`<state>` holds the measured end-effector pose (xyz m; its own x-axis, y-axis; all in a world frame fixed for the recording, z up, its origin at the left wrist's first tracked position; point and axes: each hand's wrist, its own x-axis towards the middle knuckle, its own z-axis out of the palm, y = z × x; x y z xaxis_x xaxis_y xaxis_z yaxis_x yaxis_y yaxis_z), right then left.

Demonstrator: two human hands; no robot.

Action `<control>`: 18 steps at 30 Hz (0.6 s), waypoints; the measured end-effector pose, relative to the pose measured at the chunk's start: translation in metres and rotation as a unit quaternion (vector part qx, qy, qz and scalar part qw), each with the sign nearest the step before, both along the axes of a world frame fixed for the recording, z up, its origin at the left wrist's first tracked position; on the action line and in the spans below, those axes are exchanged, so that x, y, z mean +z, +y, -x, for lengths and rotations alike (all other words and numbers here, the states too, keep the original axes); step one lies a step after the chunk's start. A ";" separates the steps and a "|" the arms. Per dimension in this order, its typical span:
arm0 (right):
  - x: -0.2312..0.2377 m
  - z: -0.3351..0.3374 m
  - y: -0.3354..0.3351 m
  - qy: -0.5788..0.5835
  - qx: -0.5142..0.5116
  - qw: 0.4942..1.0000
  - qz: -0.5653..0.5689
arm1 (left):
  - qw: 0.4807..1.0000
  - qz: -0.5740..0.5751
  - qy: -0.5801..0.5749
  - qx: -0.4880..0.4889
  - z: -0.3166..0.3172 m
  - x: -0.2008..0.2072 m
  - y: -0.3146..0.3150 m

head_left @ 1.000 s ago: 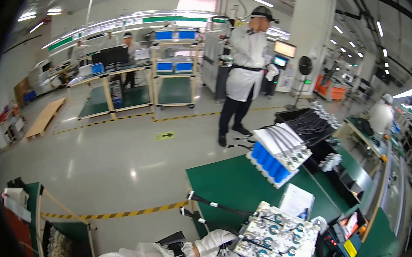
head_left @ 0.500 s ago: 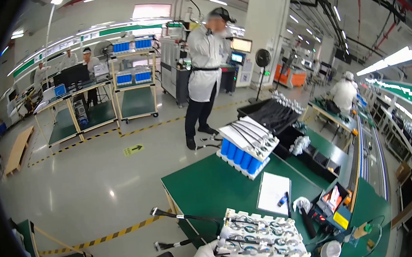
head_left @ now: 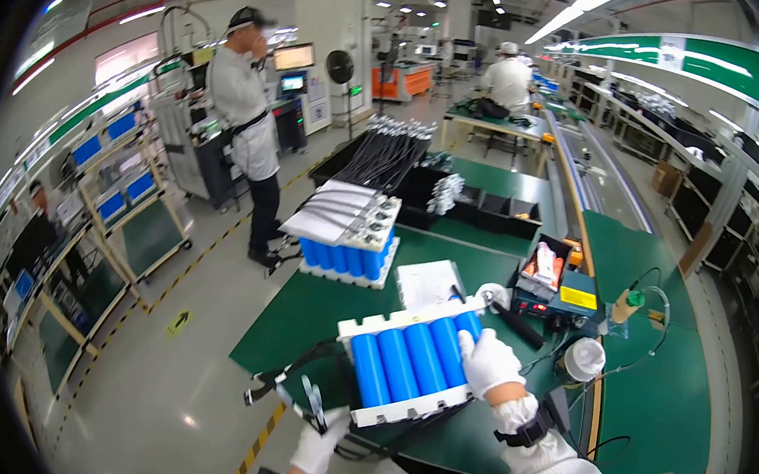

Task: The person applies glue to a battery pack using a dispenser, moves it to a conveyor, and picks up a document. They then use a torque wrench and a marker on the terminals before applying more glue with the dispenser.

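Head view: at the lower centre of the frame a pack of blue cylinders (head_left: 413, 360) stands on edge, its cylinders facing the wearer between two notched white plates; whether its lower edge touches the green desk (head_left: 282, 313) cannot be told. The gloved right hand (head_left: 492, 363) holds the pack's right end, thumb across the front of the last cylinder, probably because gripping at the side steadies the weight while leaving most of the front uncovered. Lower left, the gloved left hand (head_left: 319, 445) looks closed around thin leads (head_left: 314, 396), though its fingertips are blurred; gathering them there probably stops them from trailing under the pack. Black cables (head_left: 305, 361) reach out past the pack's left side, away from the right hand.

Above, near the middle, a second pack (head_left: 345, 258) sits on the desk with white sheets (head_left: 328, 213) on top, perhaps for cover. Behind it, a black bin (head_left: 333, 164) carries many cables laid roughly alongside one another, an arrangement that would limit tangling. At centre right, a white tub (head_left: 584, 359) and a box with a yellow label (head_left: 574, 297) stand near the right hand, seemingly for easy reach
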<state>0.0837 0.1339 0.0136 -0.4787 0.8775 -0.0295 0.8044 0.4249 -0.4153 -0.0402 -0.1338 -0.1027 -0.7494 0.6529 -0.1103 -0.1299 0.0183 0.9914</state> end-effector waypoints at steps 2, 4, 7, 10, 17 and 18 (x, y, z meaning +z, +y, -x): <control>-0.007 0.006 0.011 0.010 0.004 1.000 -0.024 | 0.997 0.055 0.046 -0.037 -0.015 0.014 0.007; -0.008 0.013 0.014 0.010 0.020 1.000 -0.004 | 0.992 0.122 0.030 -0.013 -0.026 0.042 0.014; 0.002 0.003 0.009 0.014 0.061 0.998 0.021 | 0.995 0.049 0.085 0.028 -0.027 0.029 0.026; -0.020 -0.035 0.008 0.223 0.093 0.969 0.062 | 0.994 0.093 0.056 -0.009 -0.022 0.053 0.032; -0.135 -0.052 0.010 0.436 0.047 0.862 0.254 | 0.464 0.352 0.813 -0.008 0.028 -0.045 0.022; -0.147 -0.053 0.014 0.444 0.055 0.862 0.237 | 0.437 0.340 0.832 -0.035 0.054 -0.098 0.010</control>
<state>0.1368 0.1475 -0.1332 -0.5770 0.8153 0.0491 0.0447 0.0916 -0.9948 -0.0947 -0.1242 -0.2006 -0.1418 0.9211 0.3627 0.7859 0.3275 -0.5245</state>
